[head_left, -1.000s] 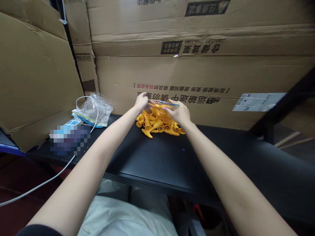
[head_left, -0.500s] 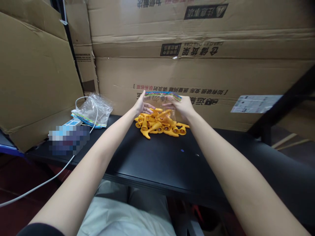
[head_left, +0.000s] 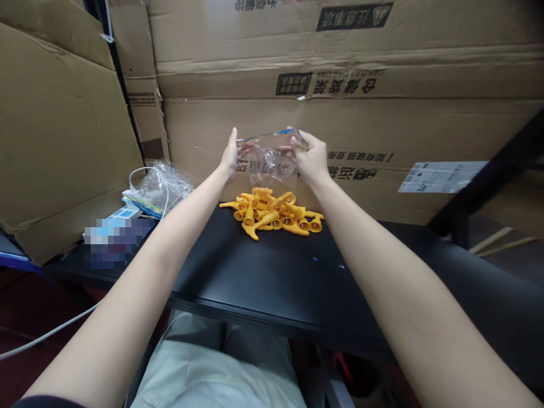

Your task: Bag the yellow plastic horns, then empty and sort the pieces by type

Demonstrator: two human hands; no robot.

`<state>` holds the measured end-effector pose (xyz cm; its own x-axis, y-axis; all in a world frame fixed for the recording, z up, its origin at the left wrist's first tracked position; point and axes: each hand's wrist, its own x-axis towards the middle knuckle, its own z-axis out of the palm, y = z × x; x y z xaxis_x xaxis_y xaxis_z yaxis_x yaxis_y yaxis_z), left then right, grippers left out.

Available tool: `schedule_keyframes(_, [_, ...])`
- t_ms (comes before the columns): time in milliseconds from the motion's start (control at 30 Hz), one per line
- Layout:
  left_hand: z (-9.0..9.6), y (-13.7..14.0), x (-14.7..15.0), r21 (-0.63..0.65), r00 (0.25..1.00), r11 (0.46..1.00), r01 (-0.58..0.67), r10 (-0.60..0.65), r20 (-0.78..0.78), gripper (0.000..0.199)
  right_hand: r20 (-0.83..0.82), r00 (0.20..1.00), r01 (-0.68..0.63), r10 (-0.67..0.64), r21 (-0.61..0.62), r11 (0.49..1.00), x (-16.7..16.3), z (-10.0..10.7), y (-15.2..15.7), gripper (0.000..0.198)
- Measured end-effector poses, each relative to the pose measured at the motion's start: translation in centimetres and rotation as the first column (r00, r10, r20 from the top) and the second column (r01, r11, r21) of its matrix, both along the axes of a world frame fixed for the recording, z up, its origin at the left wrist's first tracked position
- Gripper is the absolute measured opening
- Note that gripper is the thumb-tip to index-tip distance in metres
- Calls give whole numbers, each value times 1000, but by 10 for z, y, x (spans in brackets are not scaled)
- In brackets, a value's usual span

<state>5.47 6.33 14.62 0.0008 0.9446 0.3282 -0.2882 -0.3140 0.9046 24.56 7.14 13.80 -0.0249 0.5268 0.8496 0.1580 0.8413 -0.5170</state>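
In the head view my left hand point(head_left: 230, 154) holds one side of a clear plastic bag point(head_left: 272, 167), thumb up, its fingers partly hidden behind the film. At the opposite side, my right hand point(head_left: 313, 156) pinches the bag's colourful printed top edge. The bag is raised, hanging down between my hands. Just below it lies a heap of yellow-orange plastic pieces point(head_left: 267, 215), with cup-shaped ends and curved, pointed arms, on the black tabletop point(head_left: 255, 272). No yellow piece shows inside the bag.
Cardboard point(head_left: 204, 122) stands upright behind the table, with another cardboard panel point(head_left: 68, 124) at left. More clear packaging point(head_left: 164, 184), a white cable point(head_left: 55, 335) and a blurred-out item point(head_left: 119, 243) lie on the left. A dark frame post point(head_left: 488, 170) slants at right.
Both hands have risen away from the heap, lifting the plastic bag with them. A yellow piece at the heap's left end now shows beside my left forearm.
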Motion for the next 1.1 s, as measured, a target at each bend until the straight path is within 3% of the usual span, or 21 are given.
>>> schedule_keyframes(167, [5, -16, -13, 200, 989, 972, -123, 105, 100, 26, 39, 998, 44, -52, 193, 980, -5, 2, -19, 30])
schedule_keyframes(300, [-11, -35, -24, 240, 983, 962, -131, 94, 160, 26, 38, 994, 90, -104, 260, 962, -8, -12, -47, 34])
schedule_keyframes(433, [-45, -54, -34, 146, 980, 988, -58, 29, 195, 37, 24, 995, 90, -95, 176, 980, -13, -41, -67, 49])
schedule_keyframes(633, [-101, -56, -46, -170, 993, 985, 22, -2, 120, 33, 191, 981, 28, -30, 13, 1000, -14, -96, -71, 54])
schedule_keyframes(733, [-118, -51, -50, -195, 999, 980, -32, 36, 15, 38, 408, 912, 36, -42, 22, 999, -7, -113, -68, 54])
schedule_keyframes(833, [-129, -48, -53, -161, 986, 974, -160, 149, -79, 32, 488, 869, 58, -86, 74, 996, 0, -122, -65, 53])
schedule_keyframes(1000, [-137, -45, -53, -119, 960, 956, -267, 252, -122, 31, 380, 920, 79, -96, 59, 995, 1, -127, -66, 41])
schedule_keyframes(1100, [-138, -45, -51, -121, 977, 970, -212, 208, -46, 31, 61, 993, 114, -105, -168, 979, -7, -127, -64, 37])
